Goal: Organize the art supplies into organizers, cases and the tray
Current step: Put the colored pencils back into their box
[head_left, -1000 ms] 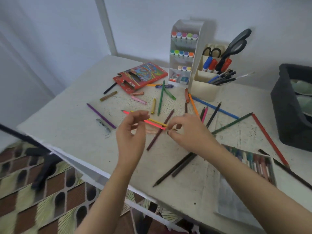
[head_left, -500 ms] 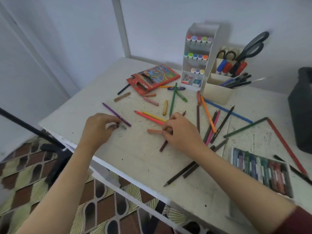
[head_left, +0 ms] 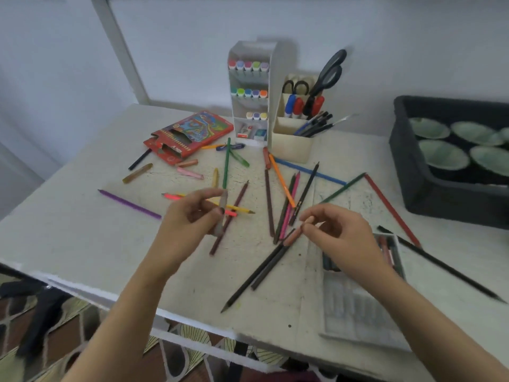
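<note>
Most of the sorting is not yet done, by the look of it. Markers already stand in the white marker organizer (head_left: 249, 78) at twelve o'clock, and pens and scissors in the cream pen holder (head_left: 290, 142) just beside it. Well over a dozen coloured pencils, among them a purple pencil (head_left: 129, 204) at nine o'clock, lie scattered across the worktop (head_left: 68, 230) with several loose crayons. The red pencil box (head_left: 192, 130) at eleven o'clock lies open and looks largely unfilled.

The left hand (head_left: 190, 219) is raised near the middle. Its grip is closed to a pinch, thumb against curled fingers, on a grey crayon (head_left: 222, 216) held clear of the surface. The right hand (head_left: 341, 235), at about four o'clock, pinches one end of a brownish crayon (head_left: 294, 235) between thumb and forefinger, its other fingers loosely curled. The crayon case (head_left: 391, 252) sits just behind that hand, partly hidden by it.
</note>
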